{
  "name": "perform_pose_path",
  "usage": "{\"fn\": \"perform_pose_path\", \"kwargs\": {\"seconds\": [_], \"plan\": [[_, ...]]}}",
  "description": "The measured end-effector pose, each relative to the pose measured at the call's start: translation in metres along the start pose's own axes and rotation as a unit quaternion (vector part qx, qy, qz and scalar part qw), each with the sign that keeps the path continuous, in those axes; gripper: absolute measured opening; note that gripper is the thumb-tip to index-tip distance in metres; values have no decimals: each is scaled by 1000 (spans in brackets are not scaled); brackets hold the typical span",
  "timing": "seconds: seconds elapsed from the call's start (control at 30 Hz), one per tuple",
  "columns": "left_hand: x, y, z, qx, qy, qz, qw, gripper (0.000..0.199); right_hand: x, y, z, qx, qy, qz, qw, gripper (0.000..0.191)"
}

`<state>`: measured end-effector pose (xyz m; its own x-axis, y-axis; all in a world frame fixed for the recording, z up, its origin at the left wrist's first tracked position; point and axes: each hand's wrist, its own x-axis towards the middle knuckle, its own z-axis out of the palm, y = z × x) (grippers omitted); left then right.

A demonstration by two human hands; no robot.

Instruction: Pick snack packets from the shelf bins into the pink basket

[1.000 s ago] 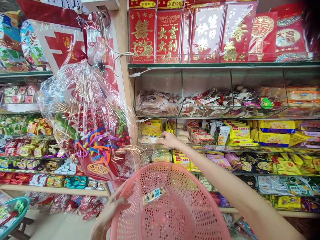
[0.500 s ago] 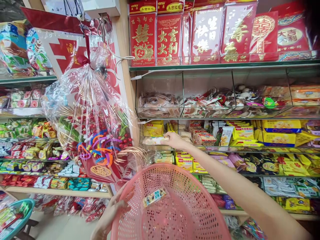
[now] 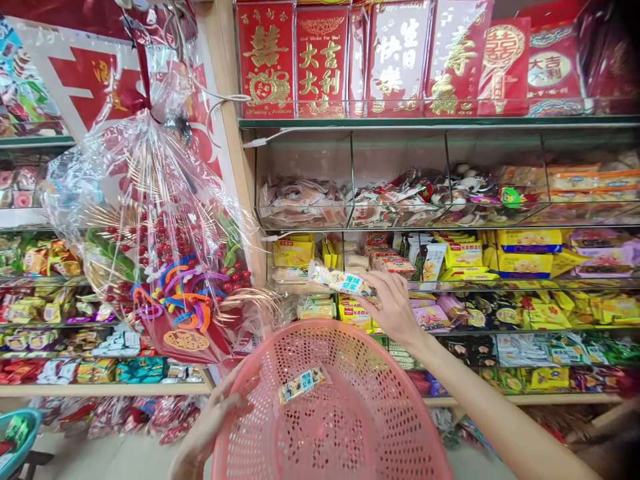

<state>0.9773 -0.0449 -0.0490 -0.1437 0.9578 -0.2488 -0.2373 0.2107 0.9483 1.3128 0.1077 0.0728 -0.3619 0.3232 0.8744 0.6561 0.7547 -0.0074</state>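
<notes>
A pink plastic basket (image 3: 410,407) with a perforated wall is tilted toward me at the bottom of the view. My left hand (image 3: 217,417) grips its left rim, fingers partly over the edge. Inside the basket lies one wrapped snack bar (image 3: 303,383) with a blue-lettered label. My right hand (image 3: 395,303) is above the basket's far rim, in front of the shelves. Pinched at one end between its thumb and fingers is a second snack bar (image 3: 340,279) in clear wrap with similar lettering.
Glass-fronted shelves (image 3: 500,290) of packaged snacks stand ahead, with red envelopes (image 3: 325,63) on top. A plastic-wrapped decoration (image 3: 175,247) hangs at left, close to the basket. A teal basket (image 3: 20,427) is at lower left.
My right hand has drawn the snack bar out from the shelf, back toward me and to the right. The camera view has shifted slightly; my left hand keeps its hold on the basket.
</notes>
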Motion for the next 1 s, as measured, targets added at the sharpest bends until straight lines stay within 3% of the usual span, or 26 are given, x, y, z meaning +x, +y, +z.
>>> {"fn": "perform_pose_path", "kwargs": {"seconds": [0.13,0.23,0.33,0.47,0.57,0.77,1.0], "plan": [[-4,2,3,11,11,1,1000,82,-10,-2,-9,21,8,-3,1000,41],[-10,4,5,12,7,-2,1000,84,-26,-8,-8,74,-25,0,997,39],[-14,4,5,7,3,5,1000,84,-52,-18,5,141,-124,7,982,37],[-16,1,5,13,-11,15,1000,80,-85,-35,40,212,-289,21,933,33],[-14,0,8,11,-14,17,1000,80,-97,-50,70,253,-349,20,902,34],[-14,-2,6,8,-20,10,1000,84,-109,-68,112,282,-384,-47,878,36],[-17,-3,2,-9,-12,5,1000,84,-128,-61,129,253,-385,-62,885,35]]}}
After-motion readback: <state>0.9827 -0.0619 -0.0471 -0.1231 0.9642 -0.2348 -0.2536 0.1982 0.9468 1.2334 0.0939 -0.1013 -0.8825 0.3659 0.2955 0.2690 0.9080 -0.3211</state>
